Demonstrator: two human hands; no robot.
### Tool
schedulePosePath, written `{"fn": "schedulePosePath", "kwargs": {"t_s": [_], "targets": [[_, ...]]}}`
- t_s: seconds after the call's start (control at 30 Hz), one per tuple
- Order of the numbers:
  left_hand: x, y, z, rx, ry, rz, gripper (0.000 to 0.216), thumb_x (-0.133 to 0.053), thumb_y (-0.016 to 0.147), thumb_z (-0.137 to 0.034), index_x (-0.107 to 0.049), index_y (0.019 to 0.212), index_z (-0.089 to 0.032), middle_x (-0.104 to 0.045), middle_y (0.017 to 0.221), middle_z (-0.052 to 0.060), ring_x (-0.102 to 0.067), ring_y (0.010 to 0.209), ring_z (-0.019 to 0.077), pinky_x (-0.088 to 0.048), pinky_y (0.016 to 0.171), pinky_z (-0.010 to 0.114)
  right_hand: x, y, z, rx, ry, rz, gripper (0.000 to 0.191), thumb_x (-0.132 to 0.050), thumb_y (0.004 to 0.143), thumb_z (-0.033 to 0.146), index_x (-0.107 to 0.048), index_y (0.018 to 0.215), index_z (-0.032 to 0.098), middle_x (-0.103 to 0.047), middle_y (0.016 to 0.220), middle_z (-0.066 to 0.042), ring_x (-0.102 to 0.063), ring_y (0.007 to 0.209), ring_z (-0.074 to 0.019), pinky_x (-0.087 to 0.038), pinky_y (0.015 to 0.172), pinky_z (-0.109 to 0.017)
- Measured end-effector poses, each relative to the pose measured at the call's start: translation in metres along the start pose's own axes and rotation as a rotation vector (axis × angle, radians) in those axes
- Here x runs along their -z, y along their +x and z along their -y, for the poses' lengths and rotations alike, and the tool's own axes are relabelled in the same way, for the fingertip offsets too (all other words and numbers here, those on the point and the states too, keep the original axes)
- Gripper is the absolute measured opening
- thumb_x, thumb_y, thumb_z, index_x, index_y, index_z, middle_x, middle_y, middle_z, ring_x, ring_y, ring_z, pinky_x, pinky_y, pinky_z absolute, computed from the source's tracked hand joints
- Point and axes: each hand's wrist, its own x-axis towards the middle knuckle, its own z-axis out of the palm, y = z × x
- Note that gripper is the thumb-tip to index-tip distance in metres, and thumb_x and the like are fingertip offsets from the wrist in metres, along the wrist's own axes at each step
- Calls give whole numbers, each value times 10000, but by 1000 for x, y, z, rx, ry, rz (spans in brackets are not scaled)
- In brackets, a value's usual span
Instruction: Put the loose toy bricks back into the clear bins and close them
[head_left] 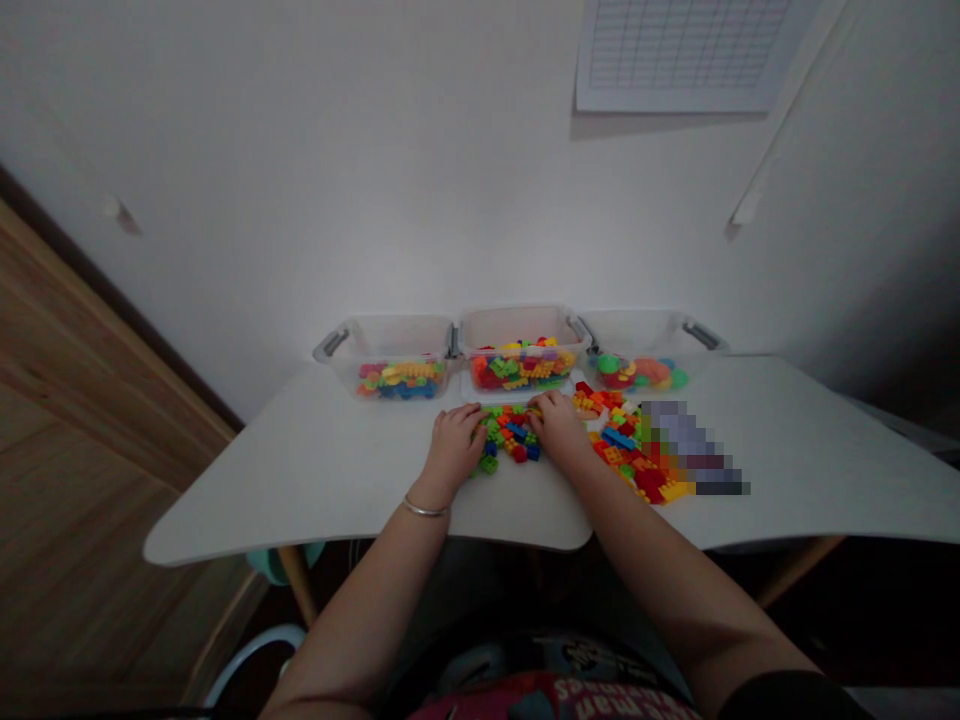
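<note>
Left hand [456, 438] and right hand [559, 425] flank the brick pile [516, 432] in the head view, fingers half-curled at its two sides; whether either pinches a piece, I cannot tell. Low, cupped fingers should best keep the bricks together. Just beyond both hands stands the middle bin [517, 325], so forward room looks short. Bare table [300, 470] lies left of the left hand; loose pieces [616, 455] crowd right of the right hand.

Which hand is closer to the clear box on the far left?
The left hand is nearer, in front of the clear box and a little to its right, at the left edge of the brick pile. The right hand is farther right, at the pile's other side.
</note>
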Motion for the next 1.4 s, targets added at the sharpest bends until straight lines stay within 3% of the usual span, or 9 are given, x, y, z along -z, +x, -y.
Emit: {"fn": "schedulePosePath", "kwargs": {"t_s": [0.13, 0.27, 0.5, 0.7, 0.77, 1.07, 1.4], "targets": [[0, -1, -1, 12, 12, -5, 305, -514, 921, -225, -666, 1184, -197, -624, 1326, 94, -547, 1237, 258, -341, 1111, 506, -6, 3, 11, 43, 109, 5, 287, -427, 936, 198, -637, 1124, 137, -641, 1115, -130, -552, 1080, -234, -412, 984, -341], [3, -1, -3, 36, 23, -7, 304, -511, 925, -233, -666, 1184, -203, -624, 1326, 93, -548, 1237, 263, -323, 1120, 521, 3, 1, 15, 100, 82, 18, 337, -414, 953, 272, -607, 1199, 145, -641, 1184, -127, -555, 1111, -229, -410, 979, -335], [3, -1, -2, 59, 11, -16, 302, -509, 919, -225, -668, 1176, -216, -626, 1322, 90, -548, 1235, 258, -317, 1123, 520, 37, 2, -17, -238, -255, -59, 391, -451, 886, 273, -608, 1214, 128, -604, 1250, -168, -511, 1138, -313, -379, 955, -401], [0, -1, 2, 33, -5, -14, 300, -515, 919, -229, -668, 1176, -211, -625, 1323, 91, -548, 1230, 243, -341, 1111, 481, 33, 11, -42, -343, -342, 241, 634, -473, 872, 428, -423, 1445, 163, -472, 1442, -168, -449, 1249, -350, -337, 1013, -461], [0, 0, 3, 21, -11, -13, 300, -513, 922, -233, -668, 1177, -207, -625, 1323, 93, -549, 1227, 242, -348, 1108, 474, 29, 14, -45, -368, -339, 273, 664, -442, 884, 475, -379, 1476, 180, -458, 1458, -171, -431, 1268, -369, -330, 1011, -502], [-3, 0, 4, 4, -8, -23, 296, -510, 920, -228, -677, 1165, -218, -629, 1315, 87, -553, 1220, 244, -370, 1087, 466, 20, 22, -50, -372, -268, 182, 522, -501, 841, 396, -577, 1255, 87, -589, 1218, -235, -458, 1180, -381, -411, 903, -456], [-2, 0, 4, -8, -13, -14, 295, -513, 920, -224, -678, 1160, -176, -631, 1311, 111, -560, 1215, 245, -383, 1086, 474, 21, 20, -40, -418, -253, 129, 500, -543, 812, 360, -553, 1198, 43, -562, 1185, -241, -517, 1130, -365, -420, 898, -423]]}}
